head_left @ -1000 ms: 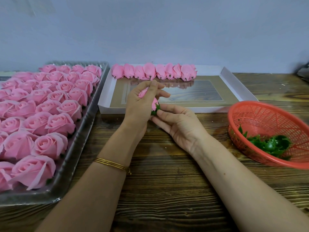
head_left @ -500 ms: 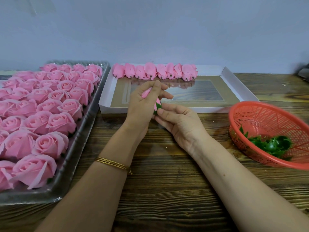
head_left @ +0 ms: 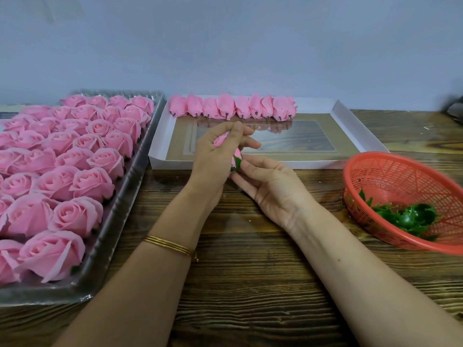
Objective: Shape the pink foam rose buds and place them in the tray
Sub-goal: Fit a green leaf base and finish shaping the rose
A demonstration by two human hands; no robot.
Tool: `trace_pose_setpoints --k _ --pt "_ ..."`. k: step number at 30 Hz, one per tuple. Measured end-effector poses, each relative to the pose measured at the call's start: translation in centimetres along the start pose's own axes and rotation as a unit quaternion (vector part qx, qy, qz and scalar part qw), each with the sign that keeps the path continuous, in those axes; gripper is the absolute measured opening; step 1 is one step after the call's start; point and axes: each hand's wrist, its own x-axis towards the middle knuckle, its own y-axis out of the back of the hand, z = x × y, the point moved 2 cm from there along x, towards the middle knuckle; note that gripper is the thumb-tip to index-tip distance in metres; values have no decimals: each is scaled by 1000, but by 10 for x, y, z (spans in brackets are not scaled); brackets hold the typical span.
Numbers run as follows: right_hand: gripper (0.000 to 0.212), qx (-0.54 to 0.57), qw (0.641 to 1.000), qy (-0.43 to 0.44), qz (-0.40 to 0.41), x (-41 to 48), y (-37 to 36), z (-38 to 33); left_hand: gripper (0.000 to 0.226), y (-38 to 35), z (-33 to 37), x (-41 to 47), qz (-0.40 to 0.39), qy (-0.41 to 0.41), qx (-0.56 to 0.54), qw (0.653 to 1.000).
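Almost nothing has been shifted since the earlier frame: the pink foam rose bud [head_left: 235,159] is kept over the centre of the table [head_left: 250,284], wrapped by the curled left hand [head_left: 213,159] and pinched at its green base by the right hand [head_left: 270,186]. At 12 o'clock the white tray [head_left: 350,126] is set, shaped buds [head_left: 233,108] rowed along its far wall; open roses [head_left: 97,181] are held at 9 o'clock, a red basket [head_left: 400,176] at 3 o'clock.

The left hand [head_left: 215,156] covers most of the pink bud [head_left: 235,160]. The left edge cuts off the clear tray [head_left: 116,221] of roses. The right edge crops the red basket [head_left: 390,181] and a blurred, unidentifiable dark object [head_left: 456,108].
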Motion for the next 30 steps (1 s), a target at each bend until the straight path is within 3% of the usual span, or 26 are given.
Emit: trace_pose_setpoints --k 16,23,30 --pt "22 -17 999 46 -6 1 -2 2 30 -2 3 -1 6 26 -7 1000" --pt "24 -51 998 12 -20 0 0 1 31 0 1 -1 11 28 -1 1000" --pt "18 -11 999 -9 -41 0 -1 -5 39 0 2 0 -11 30 1 999"
